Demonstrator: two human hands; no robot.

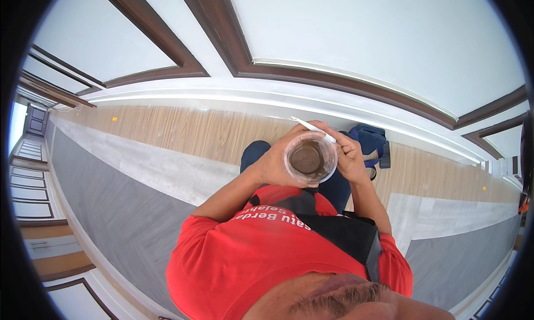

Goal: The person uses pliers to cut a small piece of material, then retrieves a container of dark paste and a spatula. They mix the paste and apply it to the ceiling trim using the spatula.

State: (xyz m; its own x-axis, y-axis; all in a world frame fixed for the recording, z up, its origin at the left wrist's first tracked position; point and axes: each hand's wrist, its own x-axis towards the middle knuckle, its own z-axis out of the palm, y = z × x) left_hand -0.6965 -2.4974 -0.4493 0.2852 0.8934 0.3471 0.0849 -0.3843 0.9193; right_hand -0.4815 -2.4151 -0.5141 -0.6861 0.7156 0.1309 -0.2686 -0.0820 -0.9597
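My left hand [272, 165] is wrapped round a clear plastic cup [291, 172] in front of my chest. Thick brown paint [306, 157] lies in the bottom of the cup, and some smears its inner wall. In my right hand [351, 163] is a slim white paintbrush [312, 127], held across the cup's far rim between the fingers. Its thin end points away to the left, toward the wall; the bristles are too small to make out. Both hands are close together, the right fingers beside the cup's right side.
Ahead runs a white wall with brown moulding frames [239, 58] and a white baseboard [222, 96]. A dark blue bag [367, 139] sits on the wood-look floor by the wall, right of my knees. A black strap bag [345, 236] hangs across my red shirt. Grey flooring [128, 203] stretches left.
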